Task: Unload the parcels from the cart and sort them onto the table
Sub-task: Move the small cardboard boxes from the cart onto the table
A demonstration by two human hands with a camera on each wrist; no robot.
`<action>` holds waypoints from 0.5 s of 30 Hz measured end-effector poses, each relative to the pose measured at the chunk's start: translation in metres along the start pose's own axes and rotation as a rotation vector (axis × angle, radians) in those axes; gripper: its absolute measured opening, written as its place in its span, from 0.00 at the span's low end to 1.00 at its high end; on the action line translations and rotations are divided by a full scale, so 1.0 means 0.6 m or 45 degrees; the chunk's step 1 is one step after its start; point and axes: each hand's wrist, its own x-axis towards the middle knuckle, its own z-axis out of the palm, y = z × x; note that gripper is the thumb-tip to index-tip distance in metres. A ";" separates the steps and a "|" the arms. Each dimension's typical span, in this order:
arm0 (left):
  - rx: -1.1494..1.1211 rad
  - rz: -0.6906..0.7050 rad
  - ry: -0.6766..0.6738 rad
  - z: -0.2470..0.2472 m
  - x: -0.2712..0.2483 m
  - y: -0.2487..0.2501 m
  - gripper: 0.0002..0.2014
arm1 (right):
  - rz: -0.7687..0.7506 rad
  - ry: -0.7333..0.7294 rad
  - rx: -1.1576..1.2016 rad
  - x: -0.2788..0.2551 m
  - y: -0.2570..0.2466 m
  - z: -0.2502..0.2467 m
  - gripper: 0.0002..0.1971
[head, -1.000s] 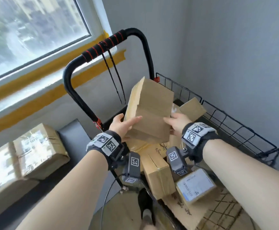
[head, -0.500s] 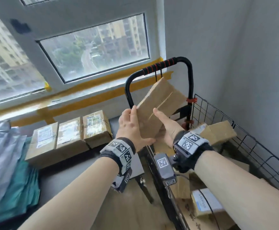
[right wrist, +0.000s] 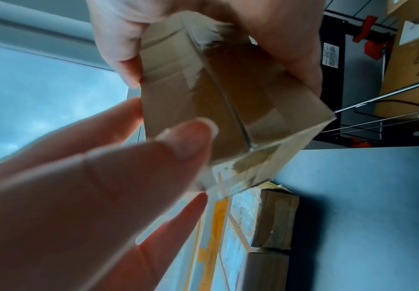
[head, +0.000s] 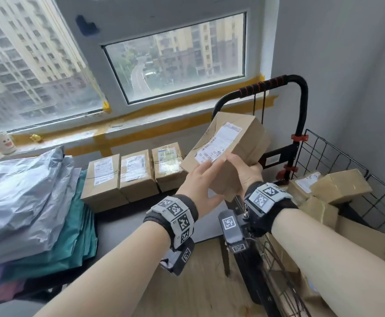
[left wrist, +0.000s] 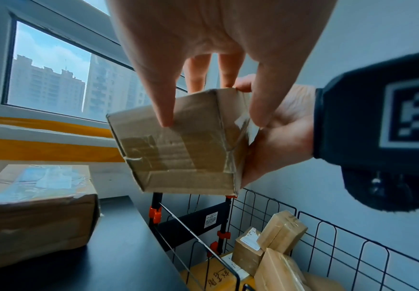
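Observation:
A brown cardboard box [head: 244, 133] with a white label facing up hangs tilted in the air between the cart and the table. My left hand [head: 206, 179] holds its near end, fingers on the label and thumb below. My right hand [head: 244, 172] grips the same end from the right. In the left wrist view my left fingers [left wrist: 165, 112] press the box [left wrist: 178, 149]; in the right wrist view the box [right wrist: 228, 98] is pinched from above. The wire cart [head: 324, 154] at right holds several more boxes [head: 340, 186]. Three labelled boxes [head: 136, 172] stand in a row on the dark table [head: 122, 225].
A pile of grey plastic mailers [head: 26, 191] lies over teal ones [head: 72, 236] at the table's left. The cart's black handle [head: 301, 106] rises just behind the held box. A paper cup [head: 6, 143] stands on the window sill. Wooden floor [head: 198, 282] shows below my arms.
The box has come up out of the cart and moved left toward the table, turned so that its label faces up. My view has swung left with it.

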 end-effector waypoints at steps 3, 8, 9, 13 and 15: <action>-0.049 0.010 -0.023 -0.011 -0.013 -0.037 0.33 | 0.001 0.065 -0.070 0.005 0.015 0.029 0.59; -0.130 -0.305 0.221 -0.030 -0.023 -0.106 0.36 | 0.018 0.070 0.022 0.015 0.033 0.070 0.54; -0.178 -0.458 0.237 -0.035 -0.021 -0.123 0.41 | 0.044 0.055 0.068 0.014 0.036 0.080 0.53; -0.973 -1.006 0.010 -0.051 -0.008 -0.184 0.59 | 0.080 -0.091 0.243 -0.024 0.041 0.131 0.42; -1.502 -1.105 -0.110 -0.063 -0.013 -0.201 0.55 | 0.060 -0.198 0.303 -0.039 0.047 0.152 0.20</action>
